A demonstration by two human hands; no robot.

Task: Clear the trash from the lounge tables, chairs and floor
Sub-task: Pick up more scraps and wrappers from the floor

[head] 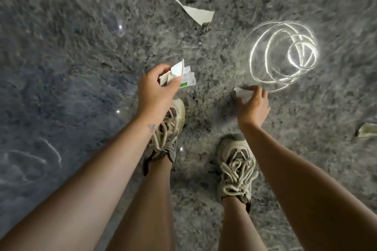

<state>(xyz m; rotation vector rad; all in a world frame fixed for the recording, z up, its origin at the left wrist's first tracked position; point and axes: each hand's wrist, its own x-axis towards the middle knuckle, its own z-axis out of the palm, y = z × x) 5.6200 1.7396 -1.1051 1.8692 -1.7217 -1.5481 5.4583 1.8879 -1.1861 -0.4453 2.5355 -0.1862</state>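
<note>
Grey speckled floor (81,47), glossy. Left hand (155,91) curled tight round bunched paper scraps (179,76). Right hand (254,106) pinches white scrap (241,92) at floor level. Torn paper piece (199,13) lies beyond both.

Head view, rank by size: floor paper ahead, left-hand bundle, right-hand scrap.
1. Torn floor paper and left-hand bundle: look alike; bundle is nearer, so unranked.
2. Right-hand scrap: smallest, partly hidden by fingers.
</note>
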